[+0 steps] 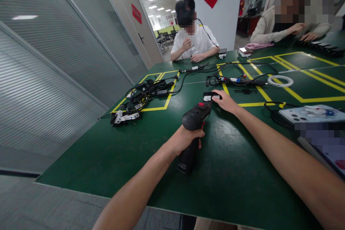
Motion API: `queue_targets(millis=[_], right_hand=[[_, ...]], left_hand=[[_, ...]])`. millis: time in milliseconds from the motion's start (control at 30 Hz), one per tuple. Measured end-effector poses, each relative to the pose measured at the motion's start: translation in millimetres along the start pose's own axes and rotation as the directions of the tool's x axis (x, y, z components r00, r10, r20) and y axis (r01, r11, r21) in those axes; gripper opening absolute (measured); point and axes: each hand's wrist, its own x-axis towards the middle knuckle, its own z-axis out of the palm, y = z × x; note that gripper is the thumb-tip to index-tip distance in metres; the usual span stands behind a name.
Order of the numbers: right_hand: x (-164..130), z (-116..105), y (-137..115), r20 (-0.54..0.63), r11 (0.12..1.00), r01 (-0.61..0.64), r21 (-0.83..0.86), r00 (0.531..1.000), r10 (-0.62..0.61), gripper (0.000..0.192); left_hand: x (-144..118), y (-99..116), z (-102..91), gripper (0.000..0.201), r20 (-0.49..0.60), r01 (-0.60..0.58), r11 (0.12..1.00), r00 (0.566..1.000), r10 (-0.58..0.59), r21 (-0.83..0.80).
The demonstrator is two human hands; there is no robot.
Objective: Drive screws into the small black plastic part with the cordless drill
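My left hand (184,139) is wrapped round the grip of a black cordless drill (193,118) with a red switch on top. The drill's nose points away from me, and its battery base hangs down toward the green table (115,165). Just beyond the chuck is a small black block with a white label (208,97). My right hand (225,102) pinches this block at its right end, with fingers over the top and thumb on the near side. The drill's tip is close to the block; whether they touch is hidden.
Tangled black cables (151,91) lie at the left, beside a black and white packet (125,116). Farther back are a cabled tool (231,80) and a white ring (280,81). A phone (312,113) rests at the right. Two people sit across the table, which bears yellow tape lines.
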Motion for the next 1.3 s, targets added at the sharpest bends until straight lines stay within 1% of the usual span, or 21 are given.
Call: queue_targets(millis=[300, 700, 833, 1000, 1167, 1300], right_hand=[[1, 1, 2, -0.011, 1.0, 0.012, 0.003, 1.0, -0.012, 0.046], [3, 3, 7, -0.011, 1.0, 0.016, -0.002, 1.0, -0.017, 0.046], [4, 4, 9, -0.004, 1.0, 0.013, -0.008, 1.0, -0.013, 0.047], [9, 5, 8, -0.012, 1.0, -0.012, -0.025, 1.0, 0.012, 0.048], [21, 5, 10, -0.012, 0.999, -0.033, -0.041, 0.999, 0.032, 0.049], [27, 4, 10, -0.012, 0.999, -0.042, -0.029, 0.999, 0.041, 0.049]], left_hand=[[-1, 1, 1.5, 0.023, -0.014, -0.005, 0.999, 1.0, 0.004, -0.035], [-1, 3, 2.2, 0.024, -0.02, 0.023, 1.0, 1.0, -0.023, -0.011], [0, 4, 3.5, 0.019, -0.014, -0.017, 1.0, 1.0, 0.017, 0.009], [8, 6, 6.4, 0.026, -0.002, -0.018, 1.0, 1.0, 0.018, 0.021], [22, 6, 7.1, 0.021, -0.009, -0.025, 0.994, 1.0, 0.026, 0.104], [30, 6, 4.2, 0.022, 0.01, -0.037, 0.997, 0.999, 0.036, 0.074]])
